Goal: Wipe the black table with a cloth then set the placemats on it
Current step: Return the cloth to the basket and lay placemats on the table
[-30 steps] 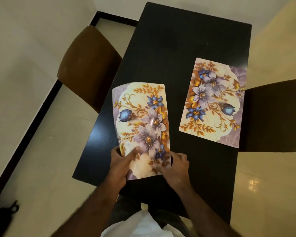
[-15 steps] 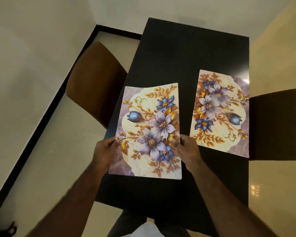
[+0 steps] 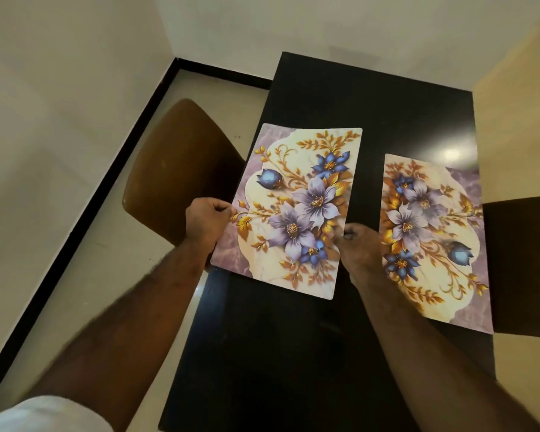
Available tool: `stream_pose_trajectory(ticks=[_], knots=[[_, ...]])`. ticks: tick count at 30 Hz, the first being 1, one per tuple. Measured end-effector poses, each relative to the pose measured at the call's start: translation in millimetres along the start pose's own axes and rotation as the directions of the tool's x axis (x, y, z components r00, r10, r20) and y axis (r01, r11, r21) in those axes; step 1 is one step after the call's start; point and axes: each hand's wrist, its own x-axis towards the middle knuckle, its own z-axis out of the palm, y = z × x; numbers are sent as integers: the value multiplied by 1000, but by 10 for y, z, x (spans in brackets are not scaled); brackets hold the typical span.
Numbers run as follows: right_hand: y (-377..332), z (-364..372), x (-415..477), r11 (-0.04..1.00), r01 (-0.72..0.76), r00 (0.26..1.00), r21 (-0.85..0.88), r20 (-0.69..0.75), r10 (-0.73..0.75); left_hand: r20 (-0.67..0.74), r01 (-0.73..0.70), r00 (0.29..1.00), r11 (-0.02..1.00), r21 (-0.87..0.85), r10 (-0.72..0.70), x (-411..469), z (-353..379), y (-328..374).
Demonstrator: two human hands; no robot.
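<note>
While left hand (image 3: 205, 218) and right hand (image 3: 360, 249) pinch its long edges, the placemat (image 3: 293, 210) runs lengthwise down the black table (image 3: 371, 104).

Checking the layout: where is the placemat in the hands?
Head view: the held placemat is over the left edge of the black table, between left hand and right hand, left of the laid placemat.

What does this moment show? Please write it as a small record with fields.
surface: black table
left placemat: floral, over the table's left side, held at both side edges
right placemat: same floral print, lying flat on the table's right side, no hand on it
left hand: pinches the left placemat's left edge
right hand: grips its right edge, blurred
seats: brown chair left of the table, dark chair right of it
</note>
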Motion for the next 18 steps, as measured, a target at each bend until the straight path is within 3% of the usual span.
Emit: stream_pose_trajectory(ticks=[6, 18], knots=[[187, 293, 123, 991, -38, 999, -129, -22, 36, -18, -25, 999, 992, 127, 27, 97, 148, -356], [150, 353, 26, 972, -12, 994, -235, -106, -13, 9, -88, 996, 973, 212, 88, 219, 162, -414]])
